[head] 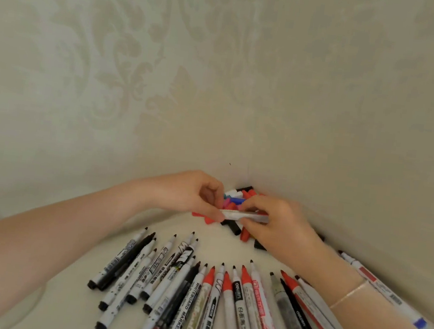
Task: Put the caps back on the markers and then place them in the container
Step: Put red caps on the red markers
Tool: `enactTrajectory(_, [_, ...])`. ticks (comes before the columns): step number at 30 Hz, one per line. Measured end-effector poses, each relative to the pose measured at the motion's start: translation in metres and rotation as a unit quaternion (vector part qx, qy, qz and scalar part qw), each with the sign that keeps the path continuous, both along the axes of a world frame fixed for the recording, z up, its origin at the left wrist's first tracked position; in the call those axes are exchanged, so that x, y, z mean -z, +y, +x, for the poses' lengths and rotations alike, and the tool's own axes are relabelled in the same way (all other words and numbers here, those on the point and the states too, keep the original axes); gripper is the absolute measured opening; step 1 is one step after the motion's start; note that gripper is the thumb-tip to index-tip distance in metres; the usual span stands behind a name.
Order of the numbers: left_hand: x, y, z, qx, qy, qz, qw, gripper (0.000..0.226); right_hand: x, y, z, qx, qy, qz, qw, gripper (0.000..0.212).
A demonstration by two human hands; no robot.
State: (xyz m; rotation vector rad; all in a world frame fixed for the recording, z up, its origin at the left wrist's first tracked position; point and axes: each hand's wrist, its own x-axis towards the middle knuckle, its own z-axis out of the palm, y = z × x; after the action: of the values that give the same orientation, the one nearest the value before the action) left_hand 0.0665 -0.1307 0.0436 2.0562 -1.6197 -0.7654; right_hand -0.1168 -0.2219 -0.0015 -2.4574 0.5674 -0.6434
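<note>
**Capping under way, container out of sight**

Plainly the person is at the capping step. Both hands meet over the heap of loose caps [235,205] in the corner where the table [63,295] meets the patterned wall. The left hand [192,197] and right hand [277,221] share one marker [245,216], a pale barrel lying roughly level between them. The left fingers [215,214] pinch its left end, the thumb and forefinger curled close; the right fingers [252,209] curl round the other end. Whether a cap is already seated on it cannot be told, as the fingers cover both ends.

Nearer the camera a fan of uncapped markers [194,293] lies on the table, tips pointing toward the caps, black ones mostly to the left and red ones toward the right. A few more markers [376,282] lie past the right wrist along the wall.

No container shows anywhere in view, so most of the task seems to remain. Next, judging from this, the cap needs pressing straight onto the tip until it seats, with colour matched to the barrel; then the marker must go to a container that first has to be found.
</note>
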Motion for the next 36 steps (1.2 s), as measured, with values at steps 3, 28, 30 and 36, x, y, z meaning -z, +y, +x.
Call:
enactTrajectory(3, [0.009,0.008,0.020,-0.032,-0.174,-0.017,0.984,0.016,0.001,-0.003,0.026,-0.021,0.062,-0.076,0.995,0.021])
enactTrajectory(28, [0.041,-0.004,0.038,-0.032,-0.457,0.066,0.887,0.023,-0.007,-0.024,0.029,0.084,0.206,0.004,0.975,0.020])
enactTrajectory(30, [0.042,-0.011,0.029,-0.041,-0.406,0.018,0.913,0.025,-0.012,-0.015,0.021,0.047,0.259,0.029,0.964,0.006])
enactTrajectory(36, [0.054,-0.027,0.005,-0.025,-0.306,0.025,0.951,0.026,-0.015,0.028,0.004,-0.064,0.456,0.030,0.887,0.022])
